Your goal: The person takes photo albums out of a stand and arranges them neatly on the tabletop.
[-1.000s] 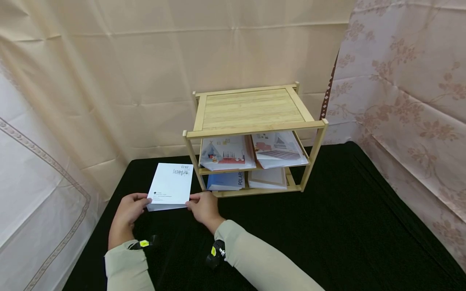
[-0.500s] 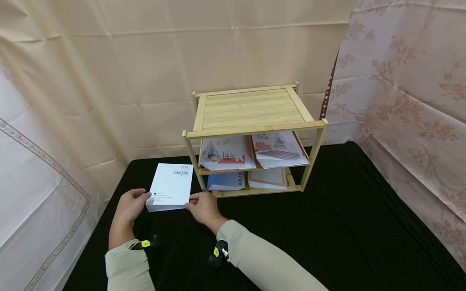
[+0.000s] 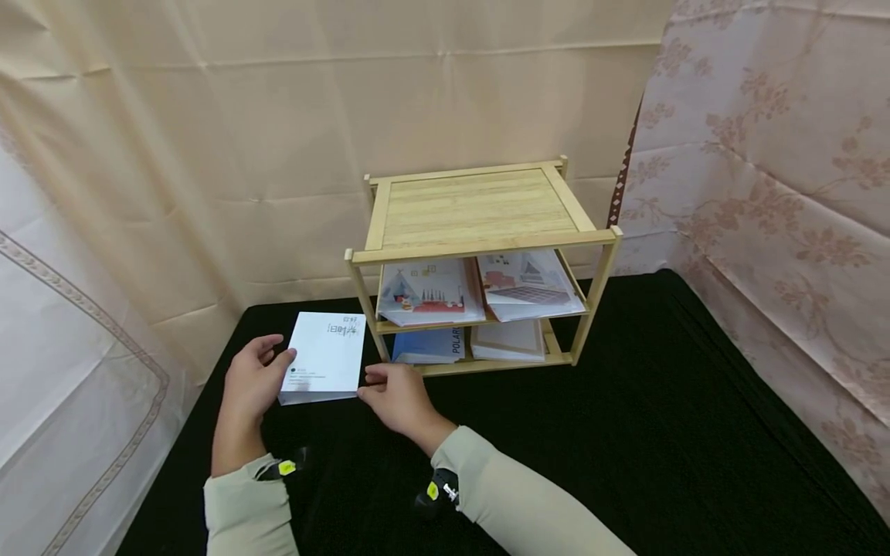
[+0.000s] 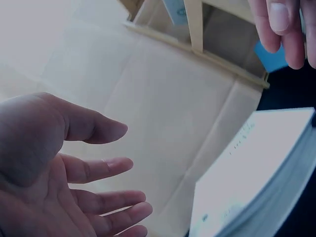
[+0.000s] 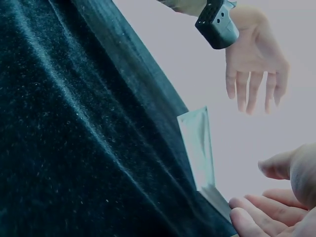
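A white book (image 3: 323, 351) with dark print lies on the black cloth, left of the wooden shelf. In the head view my left hand (image 3: 253, 378) is at its left edge; the left wrist view shows this hand's fingers (image 4: 111, 202) spread and apart from the book (image 4: 256, 163). Near the book's lower right corner is my right hand (image 3: 399, 398), its fingers loosely bent. The right wrist view has the right thumb (image 5: 279, 165) apart from the other fingers, with nothing between them. Whether a right fingertip touches the book's corner is hard to tell.
The light wooden shelf (image 3: 480, 208) stands right of the book. Two pale illustrated booklets lie on its middle level, the left one (image 3: 431, 292) showing a tent. Below are a blue book (image 3: 427, 346) and a white one (image 3: 507, 341). Beige curtain (image 3: 292, 116) hangs behind.
My left hand has let go of the book's left edge, moving up slightly with its fingers spreading. The right hand has loosened and shifted a little to the right. The book stays put.
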`<move>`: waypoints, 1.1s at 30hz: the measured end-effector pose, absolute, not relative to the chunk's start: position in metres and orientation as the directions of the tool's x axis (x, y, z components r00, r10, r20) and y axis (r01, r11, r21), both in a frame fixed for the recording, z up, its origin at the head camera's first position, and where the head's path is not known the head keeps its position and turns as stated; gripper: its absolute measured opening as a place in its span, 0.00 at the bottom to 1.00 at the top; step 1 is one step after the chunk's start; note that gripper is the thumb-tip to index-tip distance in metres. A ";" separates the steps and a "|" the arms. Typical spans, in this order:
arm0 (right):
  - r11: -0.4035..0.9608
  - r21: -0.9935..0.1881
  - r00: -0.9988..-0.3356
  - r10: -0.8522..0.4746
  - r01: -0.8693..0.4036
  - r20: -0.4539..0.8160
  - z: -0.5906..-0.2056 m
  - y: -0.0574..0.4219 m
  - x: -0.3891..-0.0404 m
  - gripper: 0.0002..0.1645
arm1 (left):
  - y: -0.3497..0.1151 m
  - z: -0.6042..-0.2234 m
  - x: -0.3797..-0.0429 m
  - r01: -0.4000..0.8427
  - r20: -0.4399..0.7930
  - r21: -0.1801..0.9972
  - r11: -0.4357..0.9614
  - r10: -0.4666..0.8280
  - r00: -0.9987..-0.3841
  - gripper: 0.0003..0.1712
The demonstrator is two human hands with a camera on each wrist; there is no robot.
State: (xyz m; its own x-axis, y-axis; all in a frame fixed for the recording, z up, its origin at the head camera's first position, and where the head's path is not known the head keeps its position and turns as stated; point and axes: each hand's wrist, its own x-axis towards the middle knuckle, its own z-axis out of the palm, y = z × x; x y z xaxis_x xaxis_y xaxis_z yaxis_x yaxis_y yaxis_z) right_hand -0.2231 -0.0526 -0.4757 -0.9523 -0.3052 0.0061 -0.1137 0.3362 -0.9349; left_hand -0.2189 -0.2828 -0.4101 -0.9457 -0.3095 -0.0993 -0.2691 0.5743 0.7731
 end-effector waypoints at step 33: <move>0.337 -0.864 -0.887 -0.402 -0.374 0.227 -0.403 0.013 -0.183 0.22 | -0.209 -0.371 -0.190 0.091 0.312 0.794 0.601 -0.276 -0.909 0.32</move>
State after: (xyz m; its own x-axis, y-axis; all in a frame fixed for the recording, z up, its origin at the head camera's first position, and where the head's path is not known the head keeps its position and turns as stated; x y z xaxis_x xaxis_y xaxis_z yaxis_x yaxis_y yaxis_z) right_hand -0.1835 0.0129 -0.4027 -0.8868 -0.4022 0.2275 -0.3744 0.3370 -0.8639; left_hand -0.1897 -0.2090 -0.3709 -0.9091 -0.2756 0.3123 0.0908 0.6007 0.7943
